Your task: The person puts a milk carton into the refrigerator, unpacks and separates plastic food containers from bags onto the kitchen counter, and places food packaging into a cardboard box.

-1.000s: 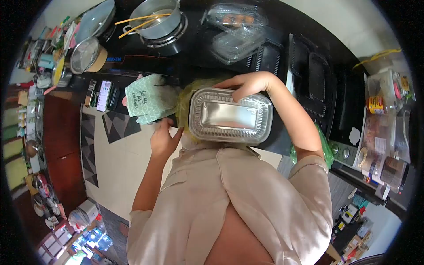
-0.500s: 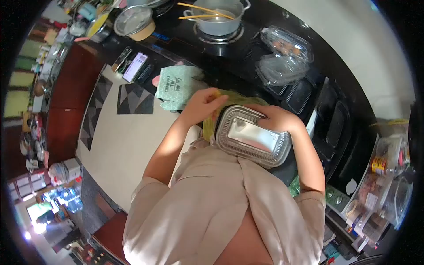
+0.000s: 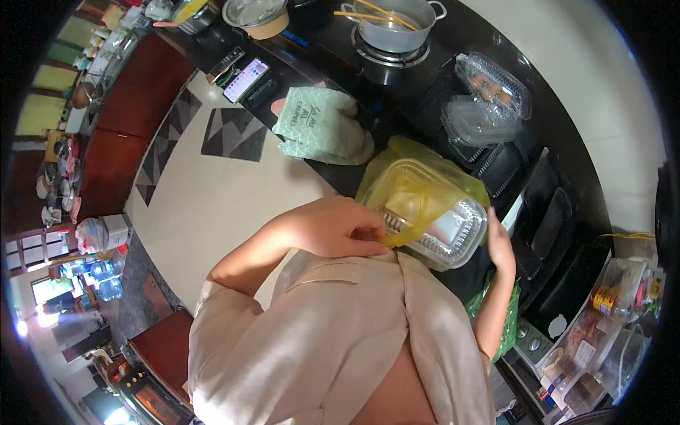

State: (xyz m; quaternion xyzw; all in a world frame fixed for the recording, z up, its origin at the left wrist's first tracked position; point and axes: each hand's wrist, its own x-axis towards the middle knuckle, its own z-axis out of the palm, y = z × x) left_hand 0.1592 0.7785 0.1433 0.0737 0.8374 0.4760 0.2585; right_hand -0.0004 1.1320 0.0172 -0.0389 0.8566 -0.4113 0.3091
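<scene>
A clear-lidded plastic food container (image 3: 464, 237) sits tilted in front of my shirt, its left part inside a thin yellow plastic bag (image 3: 411, 166). My left hand (image 3: 333, 225) pinches the edge of the bag at the container's near left side. My right hand (image 3: 501, 244) is at the container's right end, fingers stretched out along its side; its palm side is partly hidden. Beyond the bag lies a pale green printed packet (image 3: 315, 120).
A pot (image 3: 400, 28) with chopsticks stands on the stove. Clear clamshell boxes (image 3: 489, 92) and black trays (image 3: 542, 219) lie to the right. A phone (image 3: 246, 80) rests at the counter's left edge. A green bag (image 3: 504, 326) hangs by my right forearm.
The container has slid partly into the yellow bag, which now covers its left part. My right hand has gone from on top of the lid to its right end; my left hand has come nearer.
</scene>
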